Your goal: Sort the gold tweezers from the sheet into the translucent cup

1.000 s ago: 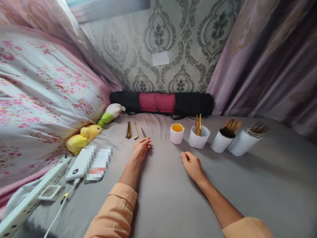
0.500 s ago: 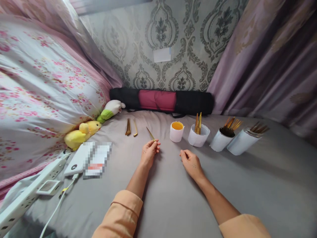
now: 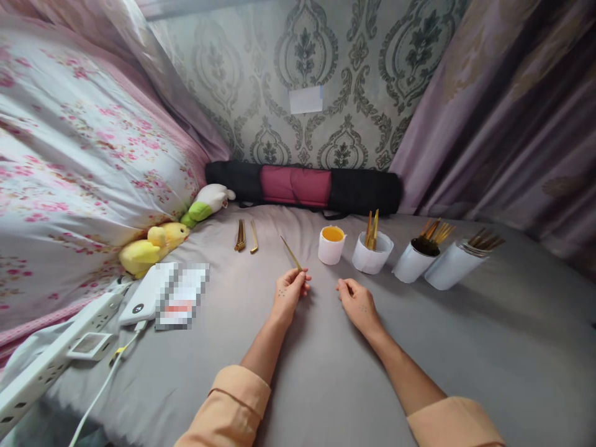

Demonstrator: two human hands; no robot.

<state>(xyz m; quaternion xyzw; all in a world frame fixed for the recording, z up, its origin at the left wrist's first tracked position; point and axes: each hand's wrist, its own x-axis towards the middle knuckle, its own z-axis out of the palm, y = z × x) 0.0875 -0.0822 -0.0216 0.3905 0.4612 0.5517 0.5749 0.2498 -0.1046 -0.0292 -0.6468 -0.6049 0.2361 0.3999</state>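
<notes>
Moved rightward since the earlier frame, with 1 slim, pointed, gold-coloured tool (image 3: 290, 252) in the left-hand grip (image 3: 288, 290), to a spot nearer the right-hand grip (image 3: 354, 301). Pinched at its near end between thumb and fingers, closed on the tool, and angled forward and to the left over the gray bed sheet (image 3: 339, 379). Kept almost in place at right, closed with fingers curled inward; impossible to tell whether around anything. Flanked on the left by 1 cluster of bent-ended gold-coloured tools (image 3: 239, 236) and, just beside it, by 1 lone bent-ended tool (image 3: 254, 236), all lying on the sheet.

Faced on the right by a row of 4 white-sided containers: 1 cup with an orange inside (image 3: 330, 253), 1 wide tub (image 3: 367, 262) holding upright gold and brown sticks (image 3: 374, 231), 1 can (image 3: 408, 266) with brown sticks (image 3: 438, 233), and 1 jar (image 3: 449, 270) with darker sticks (image 3: 487, 239).

Backed by 1 black roll bag with a dark-red middle (image 3: 298, 185), below patterned wallpaper (image 3: 344, 49). Bordered at left by floral fabric (image 3: 79, 143), with 1 yellow plush chick (image 3: 153, 248) and 1 white-and-green plush toy (image 3: 205, 203) against it. Set nearer at left with 1 white power bank (image 3: 146, 298), plugged with a white cable (image 3: 99, 391), near 1 power strip (image 3: 49, 369).
</notes>
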